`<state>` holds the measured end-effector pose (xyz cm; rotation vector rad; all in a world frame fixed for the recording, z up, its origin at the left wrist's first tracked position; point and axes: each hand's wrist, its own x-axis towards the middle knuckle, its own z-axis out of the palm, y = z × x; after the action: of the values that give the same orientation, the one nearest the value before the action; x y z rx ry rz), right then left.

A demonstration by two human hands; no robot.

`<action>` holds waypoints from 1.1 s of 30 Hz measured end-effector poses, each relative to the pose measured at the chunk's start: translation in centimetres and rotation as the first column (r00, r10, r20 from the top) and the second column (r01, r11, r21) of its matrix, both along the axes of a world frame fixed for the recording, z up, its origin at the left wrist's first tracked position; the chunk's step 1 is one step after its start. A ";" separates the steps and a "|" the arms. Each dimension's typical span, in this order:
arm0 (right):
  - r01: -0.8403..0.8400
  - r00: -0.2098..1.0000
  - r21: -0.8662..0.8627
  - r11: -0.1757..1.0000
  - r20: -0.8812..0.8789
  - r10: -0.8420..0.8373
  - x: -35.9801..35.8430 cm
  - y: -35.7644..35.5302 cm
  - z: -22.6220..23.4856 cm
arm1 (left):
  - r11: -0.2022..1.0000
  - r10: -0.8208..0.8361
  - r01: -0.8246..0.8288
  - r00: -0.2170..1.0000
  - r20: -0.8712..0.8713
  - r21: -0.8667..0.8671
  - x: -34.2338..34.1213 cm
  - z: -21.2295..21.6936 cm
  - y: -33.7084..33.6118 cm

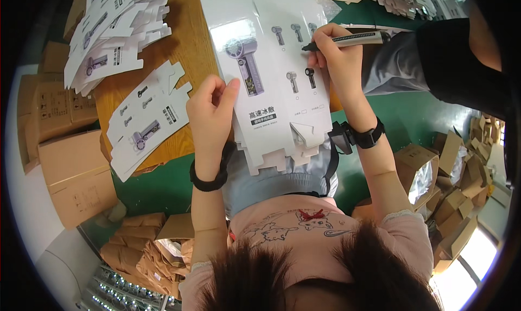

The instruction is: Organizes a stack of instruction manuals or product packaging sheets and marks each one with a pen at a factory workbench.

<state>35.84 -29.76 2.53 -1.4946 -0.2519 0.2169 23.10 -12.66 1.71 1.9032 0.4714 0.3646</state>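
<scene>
A stack of flat white printed cartons [258,140] lies in front of me, partly over my lap. The top carton shows a large purple handheld fan and several smaller fan pictures with little check marks spaces beside them. My left hand [210,107] is closed at the stack's left edge, thumb over the border; its other fingertips are partly hidden. Pinched in my right hand [337,53] is a marker pen [361,38] with a grey-white barrel. Its black tip points left, just over the top carton between the upper and lower rows of small pictures.
Loose flat cartons [142,121] lie on the wooden table [187,34] at left, below a taller pile of cartons [116,34]. Brown boxes [76,175] stand at far left. Another person's grey-clad leg [393,61] is close at right. Open boxes [415,170] crowd the lower right.
</scene>
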 end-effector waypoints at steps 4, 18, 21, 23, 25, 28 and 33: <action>0.065 0.990 -0.051 0.997 0.126 -0.058 0.2 0.2 -0.7 | 0.996 0.049 -0.049 0.999 -0.001 -0.070 -0.7 -0.2 -0.8; 0.050 0.994 0.022 0.998 0.099 -0.052 0.2 -0.3 -1.1 | 0.970 0.227 -0.202 0.953 0.201 -0.135 -0.1 -0.7 -2.2; 0.071 0.997 0.157 0.985 0.020 -0.075 -1.2 -0.8 0.2 | 0.976 0.218 -0.206 0.951 0.218 -0.077 0.0 -0.8 -1.7; 0.045 0.996 0.103 0.994 0.067 -0.052 -2.7 -1.6 0.9 | 0.970 0.237 -0.216 0.948 0.212 -0.115 0.1 -0.7 -1.5; 0.002 0.988 -0.014 1.000 0.155 0.000 -3.8 -2.3 1.4 | 0.965 0.248 -0.224 0.946 0.210 -0.133 0.0 -0.6 -1.6; 0.019 0.988 0.000 1.000 0.156 -0.019 -3.6 -2.3 1.1 | 0.963 0.262 -0.236 0.933 0.247 -0.131 -0.3 -0.8 -1.5; 0.008 0.991 -0.010 1.000 0.136 -0.006 -3.0 -1.3 1.5 | 0.953 0.271 -0.231 0.939 0.211 -0.198 -1.0 -0.8 -1.7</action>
<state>32.80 -31.04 4.00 -1.5230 -0.3554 0.1109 22.10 -14.40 0.91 1.6107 0.5694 0.6894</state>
